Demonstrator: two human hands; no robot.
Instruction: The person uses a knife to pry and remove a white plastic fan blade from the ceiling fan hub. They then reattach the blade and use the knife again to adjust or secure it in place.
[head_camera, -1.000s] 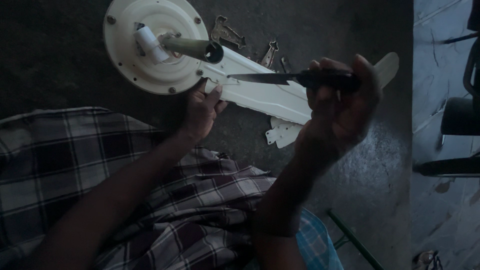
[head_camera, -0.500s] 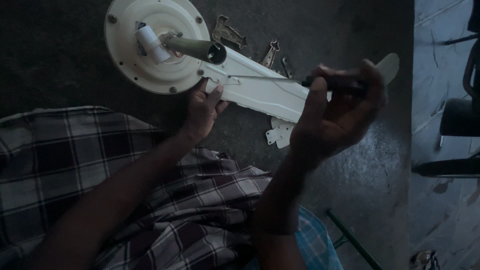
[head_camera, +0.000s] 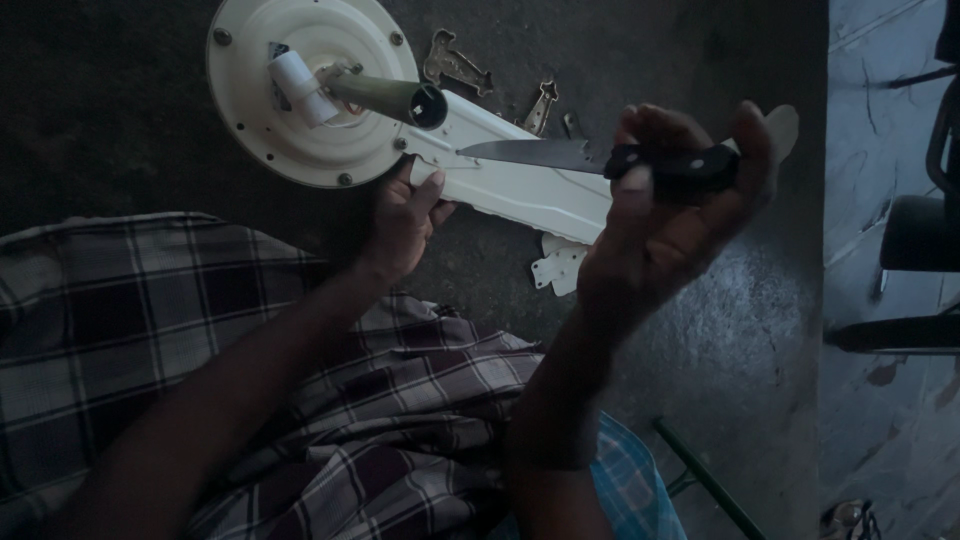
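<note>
Head view
Right hand: the right hand (head_camera: 668, 235) is raised above the floor, fingers and thumb clenched round the black handle of a knife (head_camera: 600, 160).
Knife place: held in the air over the blade (head_camera: 520, 185) of a fan, in front of the right palm and right of the left hand.
Knife axis: its long axis runs nearly level across the view; the steel tip points left, toward the hub (head_camera: 300, 90), and the handle end points right.
Left hand: the left hand (head_camera: 405, 215) grips the near edge of the blade just below the hub, thumb on top.
Fan: the round cream hub lies beyond the left hand, with a dark rod (head_camera: 385, 97) sticking out of it toward the knife tip; the blade slants down to the right, passing behind the right hand.
Edges: the blade's near edge is just past the left fingertips; its far tip (head_camera: 785, 130) shows beyond the right thumb.
Room: bare dark floor (head_camera: 720, 340) lies to the right of and below the right hand; small metal brackets (head_camera: 455, 62) lie beyond the knife, and a pale bracket (head_camera: 558, 268) lies just below the blade.
Lap: checked cloth (head_camera: 150, 320) lies under both forearms.
Change: half a second ago the knife was foreshortened and tucked into the hand; now its full steel shows, swung out to the left. The left hand has stayed put.
</note>
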